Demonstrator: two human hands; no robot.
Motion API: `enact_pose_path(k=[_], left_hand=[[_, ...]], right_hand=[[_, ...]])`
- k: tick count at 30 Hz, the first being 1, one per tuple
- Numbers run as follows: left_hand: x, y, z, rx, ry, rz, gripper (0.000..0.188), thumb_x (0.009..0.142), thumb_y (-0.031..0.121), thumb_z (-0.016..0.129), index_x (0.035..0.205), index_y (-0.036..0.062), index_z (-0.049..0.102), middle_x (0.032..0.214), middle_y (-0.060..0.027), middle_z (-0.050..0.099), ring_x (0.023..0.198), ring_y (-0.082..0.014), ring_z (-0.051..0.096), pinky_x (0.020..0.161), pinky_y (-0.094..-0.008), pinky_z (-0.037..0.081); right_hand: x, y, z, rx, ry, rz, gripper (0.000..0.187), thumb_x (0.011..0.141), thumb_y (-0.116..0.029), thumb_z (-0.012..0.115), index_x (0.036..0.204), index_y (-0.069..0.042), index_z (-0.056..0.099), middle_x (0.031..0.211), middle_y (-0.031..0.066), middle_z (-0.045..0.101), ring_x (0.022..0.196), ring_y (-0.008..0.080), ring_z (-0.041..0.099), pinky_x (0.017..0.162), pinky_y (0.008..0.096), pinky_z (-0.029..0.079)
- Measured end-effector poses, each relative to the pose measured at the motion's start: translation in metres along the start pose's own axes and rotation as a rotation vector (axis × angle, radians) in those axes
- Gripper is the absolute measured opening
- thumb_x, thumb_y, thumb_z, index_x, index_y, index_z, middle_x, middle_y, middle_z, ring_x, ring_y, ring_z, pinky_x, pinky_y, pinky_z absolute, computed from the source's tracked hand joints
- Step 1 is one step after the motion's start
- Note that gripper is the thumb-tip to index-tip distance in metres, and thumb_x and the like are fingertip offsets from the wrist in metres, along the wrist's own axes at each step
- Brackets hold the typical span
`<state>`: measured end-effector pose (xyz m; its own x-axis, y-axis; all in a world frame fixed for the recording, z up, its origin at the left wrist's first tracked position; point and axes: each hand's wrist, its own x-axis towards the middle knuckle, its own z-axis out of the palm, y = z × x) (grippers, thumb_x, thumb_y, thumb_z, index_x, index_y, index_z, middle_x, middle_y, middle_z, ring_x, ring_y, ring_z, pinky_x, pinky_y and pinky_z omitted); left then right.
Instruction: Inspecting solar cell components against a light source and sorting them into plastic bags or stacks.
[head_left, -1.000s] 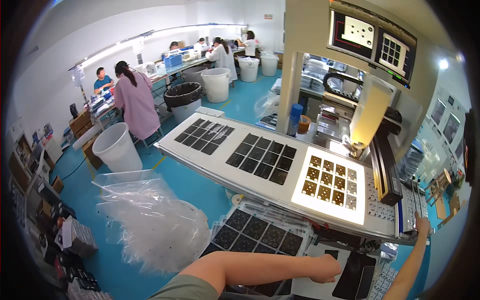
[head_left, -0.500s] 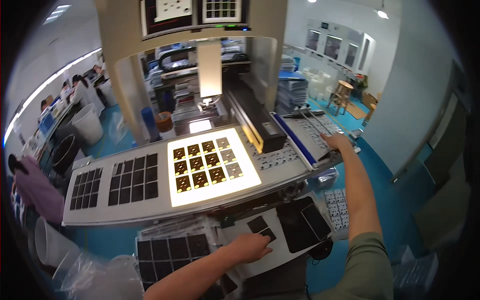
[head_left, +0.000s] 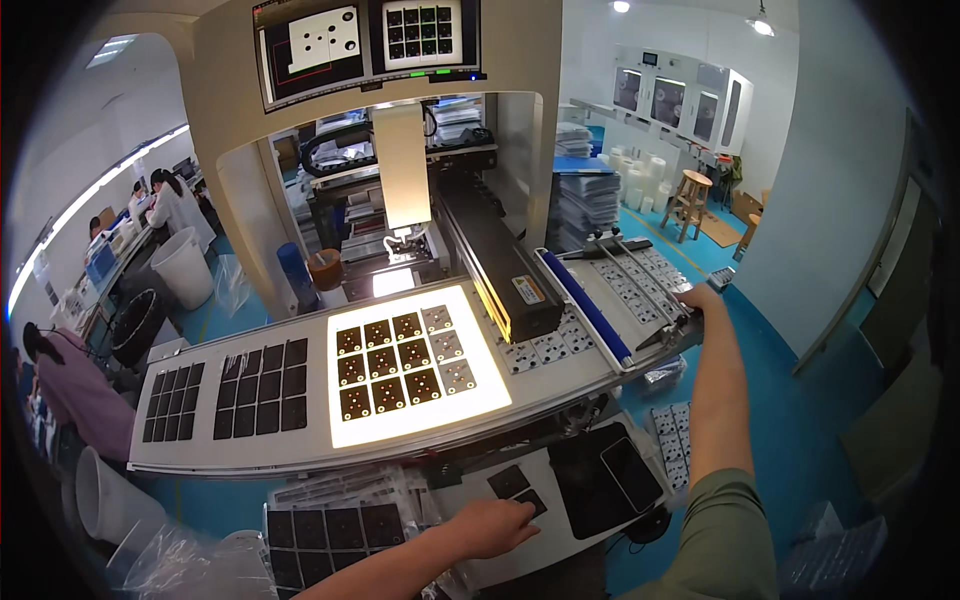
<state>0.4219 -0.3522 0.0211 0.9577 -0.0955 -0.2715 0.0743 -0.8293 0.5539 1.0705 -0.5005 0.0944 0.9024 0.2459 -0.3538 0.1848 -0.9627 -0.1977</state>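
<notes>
Black square pieces are what the left hand (head_left: 495,527) is after: its fingers lie flat and together on the white lower shelf (head_left: 500,560), tips touching the nearer of two loose black squares (head_left: 518,488) that sit just beyond them, toward the machine. Nothing is pinched yet. The right hand (head_left: 703,303) is far off at the right end of the long white table (head_left: 200,455), closed over that corner's edge, so the left is the nearer hand. On the lit panel (head_left: 415,365) lie twelve squares, three rows of four. Left of it rest two dark trays (head_left: 225,392), side by side.
</notes>
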Motion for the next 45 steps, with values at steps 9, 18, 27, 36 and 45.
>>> enact_pose_path(k=[9,18,27,36,45], left_hand=[[0.002,0.003,0.000,-0.011,-0.007,-0.008,0.036,0.106,0.044,0.056,0.107,0.0091,0.063,0.097,-0.0154,0.072,0.091,-0.0412,0.070,0.078,-0.0534,0.056],[-0.002,0.004,-0.001,-0.073,0.093,-0.018,0.036,0.107,0.043,0.054,0.107,0.0071,0.062,0.099,-0.0172,0.071,0.093,-0.0430,0.070,0.079,-0.0547,0.055],[0.003,-0.004,0.005,-0.104,0.107,0.067,0.033,0.105,0.036,0.060,0.103,0.0038,0.062,0.096,-0.0205,0.071,0.094,-0.0448,0.069,0.081,-0.0557,0.054],[-0.004,0.003,0.005,-0.018,0.189,0.113,0.030,0.102,0.029,0.062,0.107,0.0001,0.068,0.101,-0.0239,0.073,0.098,-0.0439,0.072,0.086,-0.0545,0.058],[-0.003,0.016,0.004,0.112,0.149,0.110,0.027,0.102,0.032,0.060,0.104,0.0067,0.066,0.099,-0.0167,0.073,0.093,-0.0406,0.071,0.079,-0.0520,0.057]], right_hand=[[0.021,0.017,0.009,-0.010,0.389,0.110,0.074,0.079,-0.054,0.089,0.129,-0.002,0.071,0.141,0.0209,0.065,0.135,0.0426,0.057,0.103,0.0572,0.053],[0.097,0.077,0.007,0.323,0.755,-0.348,0.032,0.085,-0.029,0.070,0.094,0.001,0.078,0.095,0.0258,0.076,0.092,0.0427,0.074,0.080,0.0506,0.057],[-0.057,0.072,-0.114,0.514,1.331,-0.367,0.025,0.110,-0.020,0.051,0.121,-0.005,0.068,0.112,0.0181,0.073,0.102,0.0370,0.070,0.087,0.0442,0.055],[-0.243,0.115,-0.108,0.205,1.087,-0.448,0.026,0.110,-0.020,0.050,0.123,-0.003,0.066,0.111,0.0190,0.072,0.102,0.0357,0.070,0.089,0.0421,0.054],[-0.271,0.255,-0.010,0.996,0.857,-0.288,0.037,0.104,-0.032,0.069,0.126,-0.002,0.070,0.114,0.0077,0.073,0.109,0.0205,0.068,0.093,0.0370,0.053]])
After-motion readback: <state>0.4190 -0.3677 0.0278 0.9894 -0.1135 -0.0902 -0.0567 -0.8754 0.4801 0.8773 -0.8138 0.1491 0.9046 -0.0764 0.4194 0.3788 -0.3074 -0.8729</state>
